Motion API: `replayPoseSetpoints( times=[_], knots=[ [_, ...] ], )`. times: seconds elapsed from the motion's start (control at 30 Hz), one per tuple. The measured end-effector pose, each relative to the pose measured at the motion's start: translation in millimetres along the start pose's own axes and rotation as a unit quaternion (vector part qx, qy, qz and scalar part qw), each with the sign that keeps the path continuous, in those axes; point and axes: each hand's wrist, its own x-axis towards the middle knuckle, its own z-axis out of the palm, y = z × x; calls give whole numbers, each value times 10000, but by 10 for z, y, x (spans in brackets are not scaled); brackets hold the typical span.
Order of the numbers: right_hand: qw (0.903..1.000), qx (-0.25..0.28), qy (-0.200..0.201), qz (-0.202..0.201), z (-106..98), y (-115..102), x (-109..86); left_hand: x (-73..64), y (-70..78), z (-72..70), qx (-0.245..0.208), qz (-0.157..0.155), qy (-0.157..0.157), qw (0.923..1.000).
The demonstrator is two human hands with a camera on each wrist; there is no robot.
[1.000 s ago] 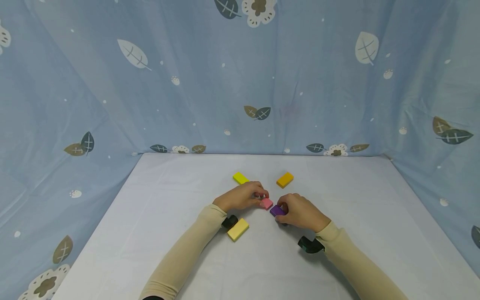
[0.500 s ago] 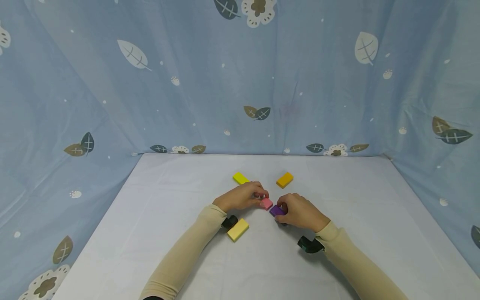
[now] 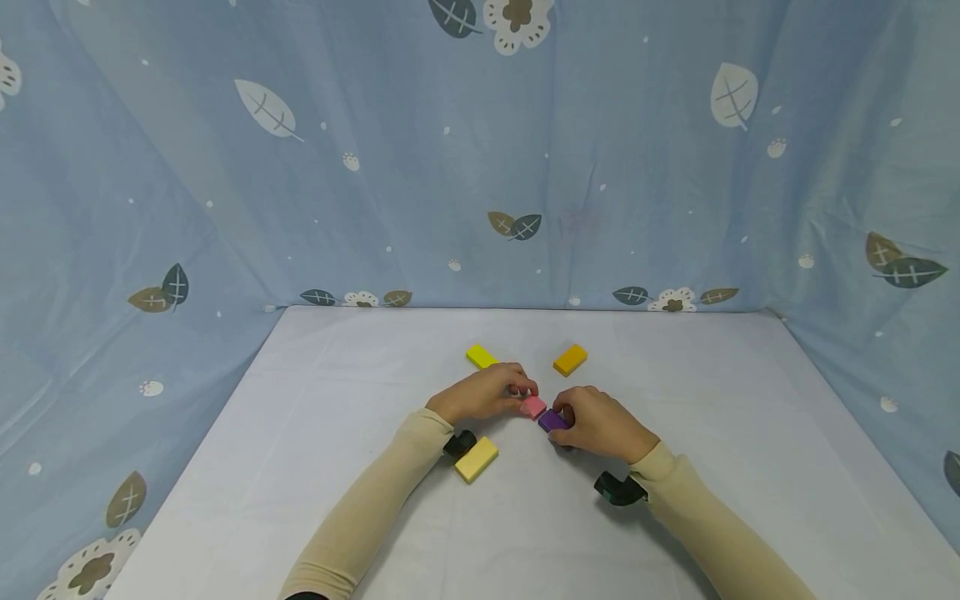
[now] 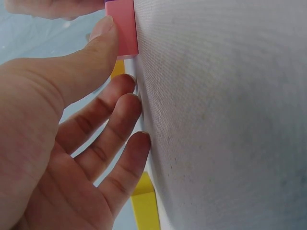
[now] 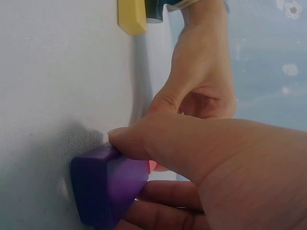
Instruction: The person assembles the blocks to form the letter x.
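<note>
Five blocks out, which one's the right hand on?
The purple block, the only one of that colour, pinched by the right hand. The left hand holds the pink block; neither holds the orange block, bright yellow block or pale yellow block.

A blue curtain [image 3: 420,167] (printed with leaves [image 3: 733,96], pale flowers [image 3: 517,12] and paw marks [image 3: 777,147]) hangs behind the white-covered table [image 3: 697,392].

Pink block [image 3: 534,407] (purple block [image 3: 552,421] just beside)
</note>
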Motion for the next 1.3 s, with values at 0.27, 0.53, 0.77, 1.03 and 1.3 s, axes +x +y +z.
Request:
replayPoseSetpoints(
  times=[0.27, 0.53, 0.77, 1.03, 1.3],
  knots=[
    [10000, 32, -14, -45, -3, -12, -15, 4, -7, 6, -46, 12, -5, 10000],
    [9999, 78, -18, -109, -4, -19, -8, 6, -33, 16, -3, -15, -18, 10000],
    [9999, 101, -23, -59, 4, -33, 0, -4, -26, 16, 9, -8, -28, 10000],
    [9998, 131, 39, -156, 18, -25, 14, -22, -5, -4, 47, 104, 8, 9999],
    [9998, 129, 63, -160, 19, -33, 13, -20, -15, -3, 22, 135, 13, 9999]
  ],
)
